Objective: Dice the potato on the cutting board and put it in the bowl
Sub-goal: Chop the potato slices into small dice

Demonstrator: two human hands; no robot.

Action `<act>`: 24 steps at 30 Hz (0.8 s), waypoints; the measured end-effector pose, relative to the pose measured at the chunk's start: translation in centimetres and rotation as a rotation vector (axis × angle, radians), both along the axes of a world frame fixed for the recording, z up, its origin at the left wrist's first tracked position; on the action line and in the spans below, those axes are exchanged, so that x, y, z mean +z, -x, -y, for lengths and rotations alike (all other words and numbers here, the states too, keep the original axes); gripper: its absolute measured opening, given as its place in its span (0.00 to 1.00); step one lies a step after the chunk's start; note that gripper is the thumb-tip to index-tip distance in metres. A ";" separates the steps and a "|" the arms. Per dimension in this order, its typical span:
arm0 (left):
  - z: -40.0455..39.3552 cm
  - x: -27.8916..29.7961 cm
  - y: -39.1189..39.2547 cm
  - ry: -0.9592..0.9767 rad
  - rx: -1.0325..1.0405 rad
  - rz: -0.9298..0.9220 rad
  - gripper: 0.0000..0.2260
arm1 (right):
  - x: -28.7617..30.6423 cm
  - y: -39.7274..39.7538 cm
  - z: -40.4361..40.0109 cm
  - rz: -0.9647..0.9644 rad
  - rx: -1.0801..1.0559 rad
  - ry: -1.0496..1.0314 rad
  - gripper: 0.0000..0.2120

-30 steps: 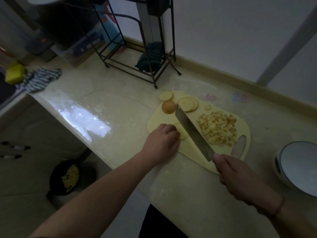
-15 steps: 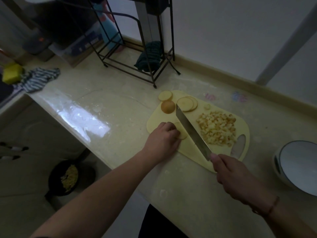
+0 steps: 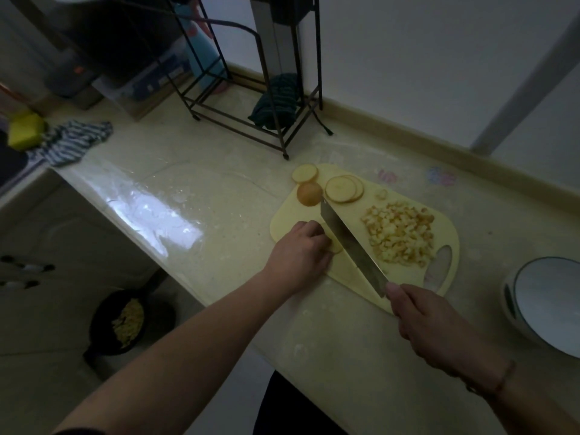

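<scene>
On yellow cutting board [image 3: 345,279], task roughly half done: heap of potato dice [image 3: 400,235] at 3 o'clock of knife [image 3: 351,246]; uncut slices [image 3: 343,189] and potato end [image 3: 309,194] at 12 o'clock; bowl [image 3: 552,304] at far 3 o'clock, nothing visible inside. Left hand [image 3: 298,255], fingers curled, presses slice [image 3: 333,243] just beside blade. Right hand [image 3: 434,324] wrapped round handle, blade tilted on slice. Left: dice remaining slices, transfer all

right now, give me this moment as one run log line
phase: dicing | left hand: holds potato slice on cutting board | right hand: grips knife | diced pile: on board | bowl: no potato seen
</scene>
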State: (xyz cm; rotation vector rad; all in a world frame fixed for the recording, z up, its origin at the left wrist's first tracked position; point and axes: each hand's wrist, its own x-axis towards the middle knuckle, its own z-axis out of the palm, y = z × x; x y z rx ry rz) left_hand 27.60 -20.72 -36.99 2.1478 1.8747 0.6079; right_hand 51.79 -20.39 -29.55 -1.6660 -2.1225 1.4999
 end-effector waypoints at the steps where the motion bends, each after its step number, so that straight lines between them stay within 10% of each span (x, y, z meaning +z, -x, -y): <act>1: 0.0 0.0 0.0 0.000 0.000 0.002 0.07 | 0.0 0.0 0.0 -0.002 -0.001 -0.004 0.28; 24: -0.3 0.5 0.1 0.028 -0.037 0.108 0.06 | 0.1 -0.4 -0.1 0.073 0.051 -0.021 0.26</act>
